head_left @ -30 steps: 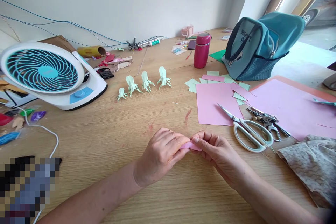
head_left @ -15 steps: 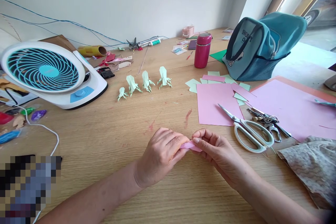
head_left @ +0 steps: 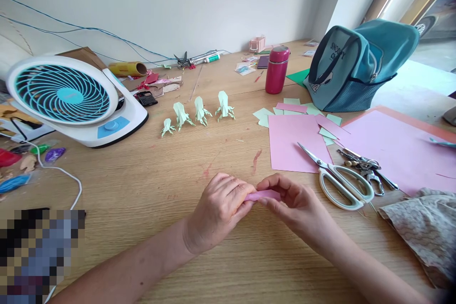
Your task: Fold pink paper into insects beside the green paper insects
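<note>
A small folded piece of pink paper (head_left: 266,194) is held between both hands, low over the wooden table. My left hand (head_left: 223,204) is closed around its left end, which the fingers hide. My right hand (head_left: 290,199) pinches the other part, with the thumb below and the curled fingers above and behind. Beyond the hands stand several pale green folded paper figures (head_left: 181,115) with thin legs. To the right of my right hand lie white-handled scissors (head_left: 342,185), their blades resting on a square pink sheet (head_left: 294,140).
A white and blue fan (head_left: 67,99) stands at the left. Farther back are a magenta flask (head_left: 277,70) and a teal bag (head_left: 356,71). Beside the scissors lie keys (head_left: 366,166), a patterned cloth (head_left: 423,228) and a large pink sheet (head_left: 395,147).
My right thumb has shifted down and left off the top of the folded paper, so more of the pink strip shows. My left hand keeps its hold. The view has shifted slightly.
</note>
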### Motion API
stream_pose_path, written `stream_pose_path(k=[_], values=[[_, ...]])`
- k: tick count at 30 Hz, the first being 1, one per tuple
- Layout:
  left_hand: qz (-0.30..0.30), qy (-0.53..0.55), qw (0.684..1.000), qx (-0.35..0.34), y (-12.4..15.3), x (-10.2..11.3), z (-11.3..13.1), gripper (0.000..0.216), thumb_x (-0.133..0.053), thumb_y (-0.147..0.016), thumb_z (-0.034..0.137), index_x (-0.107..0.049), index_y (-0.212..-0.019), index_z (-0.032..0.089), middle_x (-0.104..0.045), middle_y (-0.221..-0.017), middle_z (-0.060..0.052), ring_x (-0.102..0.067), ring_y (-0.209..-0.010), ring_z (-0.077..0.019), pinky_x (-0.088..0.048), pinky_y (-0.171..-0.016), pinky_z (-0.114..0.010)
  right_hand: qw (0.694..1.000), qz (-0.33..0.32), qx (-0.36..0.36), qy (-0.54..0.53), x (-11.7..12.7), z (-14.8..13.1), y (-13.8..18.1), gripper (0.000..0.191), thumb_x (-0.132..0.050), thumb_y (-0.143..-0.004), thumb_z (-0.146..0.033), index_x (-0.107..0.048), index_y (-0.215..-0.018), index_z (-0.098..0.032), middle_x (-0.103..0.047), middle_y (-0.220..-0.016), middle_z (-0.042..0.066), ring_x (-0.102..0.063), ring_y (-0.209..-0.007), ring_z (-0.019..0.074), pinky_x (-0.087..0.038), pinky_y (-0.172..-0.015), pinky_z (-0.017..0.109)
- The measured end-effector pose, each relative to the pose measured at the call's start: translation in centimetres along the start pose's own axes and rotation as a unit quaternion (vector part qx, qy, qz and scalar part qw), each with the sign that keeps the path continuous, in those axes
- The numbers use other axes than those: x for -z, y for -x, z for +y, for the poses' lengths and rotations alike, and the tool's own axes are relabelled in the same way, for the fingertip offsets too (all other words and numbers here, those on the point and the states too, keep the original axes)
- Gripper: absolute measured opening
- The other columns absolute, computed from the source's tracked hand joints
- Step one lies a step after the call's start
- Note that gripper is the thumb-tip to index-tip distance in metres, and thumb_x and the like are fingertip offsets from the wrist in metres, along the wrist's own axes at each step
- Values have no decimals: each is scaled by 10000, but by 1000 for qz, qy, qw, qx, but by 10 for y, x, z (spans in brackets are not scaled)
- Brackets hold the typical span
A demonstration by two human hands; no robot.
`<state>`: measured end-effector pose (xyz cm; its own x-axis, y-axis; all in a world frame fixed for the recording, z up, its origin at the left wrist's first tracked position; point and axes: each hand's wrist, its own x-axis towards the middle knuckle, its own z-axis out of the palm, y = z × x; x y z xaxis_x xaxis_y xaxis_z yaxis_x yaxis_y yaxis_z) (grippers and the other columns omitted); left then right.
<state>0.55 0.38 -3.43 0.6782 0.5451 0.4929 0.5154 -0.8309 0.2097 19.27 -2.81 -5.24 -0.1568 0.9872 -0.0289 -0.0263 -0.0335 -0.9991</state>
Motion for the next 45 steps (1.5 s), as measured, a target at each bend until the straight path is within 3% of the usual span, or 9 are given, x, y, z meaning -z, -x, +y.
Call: stream_pose_path(k=[2, 4, 11, 16, 23, 30, 36, 41, 45], values=[[-1, -4, 1000, 4, -1, 1, 0, 79, -548, -923, 131, -580, -859, 165, -672, -767, -13, -592, -706, -148, -412, -704, -312, 989, 0, 73, 132, 2, -7, 2, 43, -647, -867, -232, -684, -887, -221, -674, -827, 16, -617, -778, 175, -476, -724, 292], [0, -6, 1000, 6, -1, 2, 1, 79, -542, -934, 151, -579, -865, 165, -672, -771, -15, -592, -711, -147, -414, -707, -308, 968, 0, 133, 213, 4, -9, 3, 106, -612, -873, -146, -686, -905, -215, -660, -818, 13, -603, -752, 161, -470, -703, 277], [-7, -4, 1000, 5, 1, -1, -1, 80, -545, -945, 176, -574, -873, 159, -664, -764, -16, -589, -701, -153, -410, -704, -315, 914, -14, 240, 328, 7, -3, 5, 169, -585, -898, -88, -645, -1019, -191, -671, -905, 33, -624, -770, 148, -487, -669, 253], [-21, 30, 999, -3, 3, -4, -3, 48, -554, -944, 170, -579, -906, 156, -682, -807, -22, -610, -738, -154, -429, -734, -317, 881, -24, 264, 391, 7, -3, 6, 122, -516, -968, -160, -630, -1010, -170, -681, -894, 64, -633, -779, 186, -498, -685, 312], [-10, 64, 998, -18, 1, 1, -4, 179, -564, -944, 155, -550, -1123, 149, -696, -823, -8, -621, -710, -120, -461, -737, -294, 885, -20, 270, 379, 7, -1, 5, 119, -521, -961, -130, -619, -1013, -173, -677, -902, 57, -630, -788, 174, -493, -693, 300], [-16, 51, 997, -61, -1, 3, -7, 286, -582, -935, 169, -509, -1210, 138, -717, -827, -17, -646, -721, -138, -493, -709, -295, 892, -20, 260, 370, 6, -1, 4, 113, -515, -962, -132, -621, -978, -166, -661, -876, 51, -624, -759, 162, -486, -677, 285], [-64, 110, 992, 12, -7, 17, -10, 455, -650, -891, 304, -494, -1294, 161, -694, -1147, -81, -648, -1048, -181, -511, -920, -322, 891, 13, 260, 371, 9, 0, 4, 112, -531, -955, -129, -627, -989, -174, -669, -890, 46, -639, -744, 155, -481, -666, 278], [-95, 76, 990, 65, -9, 27, -11, 260, -654, -878, 272, -651, -1120, 178, -664, -1177, -82, -620, -1079, -225, -503, -945, -377, 893, 22, 266, 363, 9, -1, 2, 110, -544, -948, -117, -628, -992, -173, -674, -890, 45, -649, -753, 154, -489, -686, 278], [-112, 112, 984, 76, -9, 28, -11, 171, -579, -931, 209, -677, -1068, 180, -698, -1006, -47, -654, -931, -164, -527, -820, -282, 897, 20, 267, 353, 9, -1, 1, 119, -555, -946, -122, -632, -1009, -188, -676, -901, 41, -651, -767, 151, -493, -691, 272]])
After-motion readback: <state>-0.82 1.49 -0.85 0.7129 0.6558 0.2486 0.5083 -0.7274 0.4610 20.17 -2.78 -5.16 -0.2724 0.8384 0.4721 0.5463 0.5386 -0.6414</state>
